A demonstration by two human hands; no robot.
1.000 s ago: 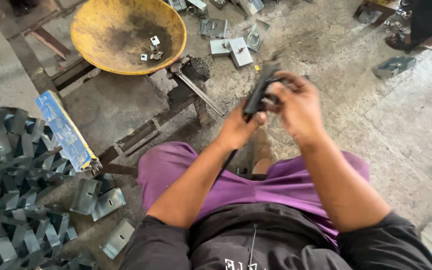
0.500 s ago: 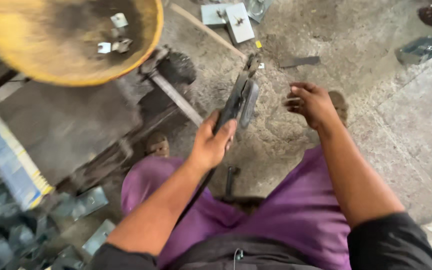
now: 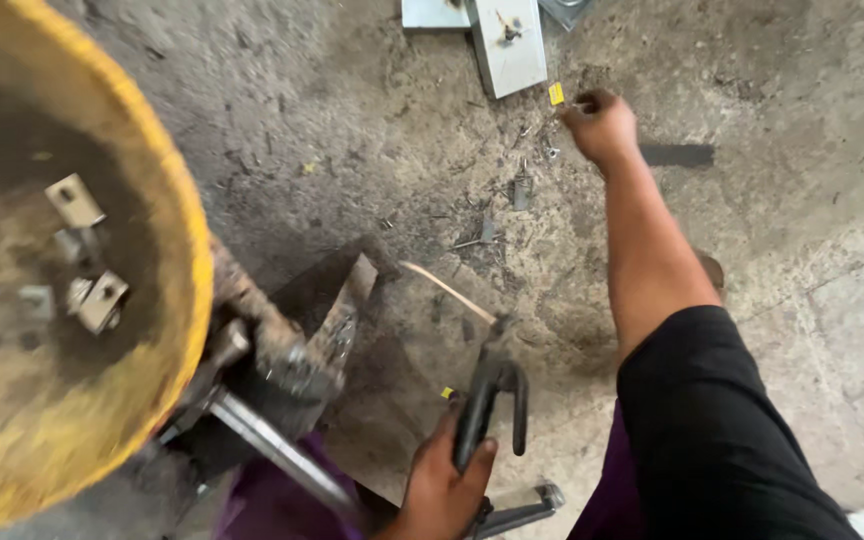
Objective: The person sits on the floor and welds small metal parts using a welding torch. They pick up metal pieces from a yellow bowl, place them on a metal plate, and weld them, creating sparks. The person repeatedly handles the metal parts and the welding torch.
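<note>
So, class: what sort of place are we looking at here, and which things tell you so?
Probably a small metal workshop, worked at floor level. The concrete floor is strewn with metal scraps, a yellow pan holds small metal pieces, and the left hand holds a dark hand tool.

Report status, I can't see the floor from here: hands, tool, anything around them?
Left hand gripping dark hand tool. Right hand stretched out to small debris on concrete floor. Yellow pan with metal pieces at left.

We are in a rough metal workshop: a gritty grey concrete floor strewn with metal shavings, bent galvanised steel brackets lying about, and a battered yellow metal pan holding small square steel plates.
</note>
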